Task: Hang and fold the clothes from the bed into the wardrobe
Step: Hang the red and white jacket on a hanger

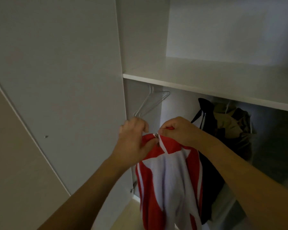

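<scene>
While I stand at the open wardrobe (145,47), both my hands are up at the collar of a red and white jacket (170,180) that hangs down in front of the lower compartment, under the front edge of the shelf (206,83). My left hand (133,140) has its fingers curled into the red cloth on the left side of the collar, and my right hand (178,130) pinches the cloth on the right side, thumb and fingers closed tight just beside the small metal zip pull (156,135) (it sits right between my two hands). The jacket's white front panel falls straight below, with red bands down both sides, and its hem is cut off by the bottom of the view. Whether it is already on a hanger I cannot tell, since my hands cover the top. Behind my left hand, near the left wall of the compartment, a few bare white hangers (150,103) hang tilted below the shelf. To the right, behind my right forearm, a black garment (204,117) with white stripes hangs next to an olive one (229,123), both touching each other. The wardrobe door (56,80) stands open on my left, with a small screw showing on its inner face.
</scene>
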### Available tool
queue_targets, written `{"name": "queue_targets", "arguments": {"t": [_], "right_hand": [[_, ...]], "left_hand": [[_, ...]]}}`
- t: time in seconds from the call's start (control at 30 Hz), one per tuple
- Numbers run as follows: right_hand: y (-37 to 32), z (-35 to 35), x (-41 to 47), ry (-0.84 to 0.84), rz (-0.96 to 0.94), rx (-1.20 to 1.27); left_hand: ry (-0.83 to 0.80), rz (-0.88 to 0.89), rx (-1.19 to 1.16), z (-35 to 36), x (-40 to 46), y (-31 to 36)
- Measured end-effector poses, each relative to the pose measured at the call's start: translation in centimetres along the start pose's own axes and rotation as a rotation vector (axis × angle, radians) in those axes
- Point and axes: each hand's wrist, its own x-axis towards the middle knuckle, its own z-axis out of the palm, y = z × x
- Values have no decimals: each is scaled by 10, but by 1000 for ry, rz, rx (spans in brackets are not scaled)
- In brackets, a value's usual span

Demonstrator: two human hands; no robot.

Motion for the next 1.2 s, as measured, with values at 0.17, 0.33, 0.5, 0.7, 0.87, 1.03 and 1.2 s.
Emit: {"name": "queue_targets", "arguments": {"t": [0.17, 0.33, 0.5, 0.7, 0.87, 1.03, 1.2], "right_hand": [[23, -3, 38, 50, 59, -42], [43, -13, 77, 66, 107, -74], [63, -14, 113, 196, 126, -92], [72, -25, 143, 221, 87, -1], [83, -5, 148, 224, 115, 205], [91, 7, 157, 244, 90, 309], [100, 4, 157, 139, 72, 286]], "left_hand": [[-101, -60, 163, 45, 18, -15], [-183, -81, -151, 77, 56, -34], [-378, -591, -778, 99, 92, -36], [-911, -697, -653, 111, 95, -69], [-231, -368, -149, 108, 129, -128], [-624, -167, -35, 161, 187, -145], [-1091, -244, 56, 201, 211, -127]]}}
